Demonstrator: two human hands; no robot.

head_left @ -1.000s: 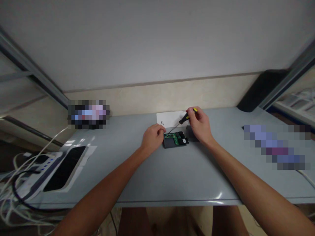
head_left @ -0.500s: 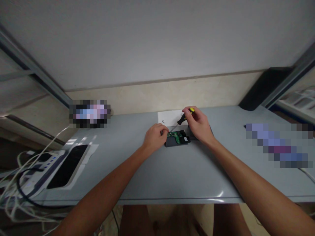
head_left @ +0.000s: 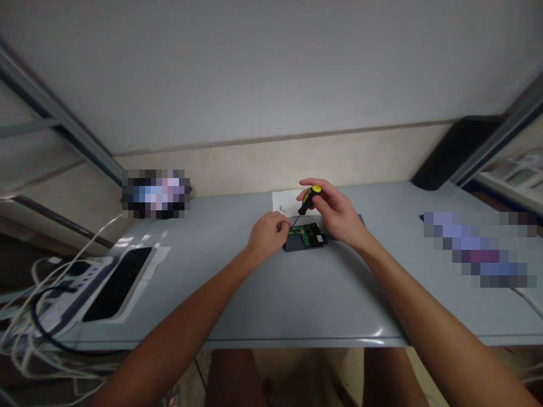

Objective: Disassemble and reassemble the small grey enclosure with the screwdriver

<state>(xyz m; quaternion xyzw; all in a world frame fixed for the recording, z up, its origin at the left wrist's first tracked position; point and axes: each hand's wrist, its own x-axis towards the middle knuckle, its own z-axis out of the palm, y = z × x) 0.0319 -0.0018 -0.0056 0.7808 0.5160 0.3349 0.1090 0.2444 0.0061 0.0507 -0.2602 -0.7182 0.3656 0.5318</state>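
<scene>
A green circuit board [head_left: 304, 233] lies in a dark grey casing [head_left: 296, 243] on the table. The curled fingers of my left hand [head_left: 269, 230] grip the casing's upper left corner, thumb and forefinger close to the screwdriver's tip. My right hand [head_left: 339, 213] is closed on a black and yellow screwdriver [head_left: 307, 200]. The shaft slants down and left to the board's upper left part. Just behind, a white sheet of paper [head_left: 288, 198] bears several tiny dark pieces, probably screws. A second dark grey piece [head_left: 361, 219] is mostly hidden under my right hand.
At the left, a phone [head_left: 121, 282] rests on white paper beside a power strip [head_left: 85, 285] and tangled cables [head_left: 25, 362]. A dark cylinder [head_left: 453, 152] leans at the back right. Blurred-out objects sit at the back left and right. The wall [head_left: 237, 169] borders the grey table [head_left: 305, 305].
My right hand has shifted slightly left and the screwdriver stands more upright, its handle tilted less to the right. The fingers round it have extended a little. My left hand stays in place.
</scene>
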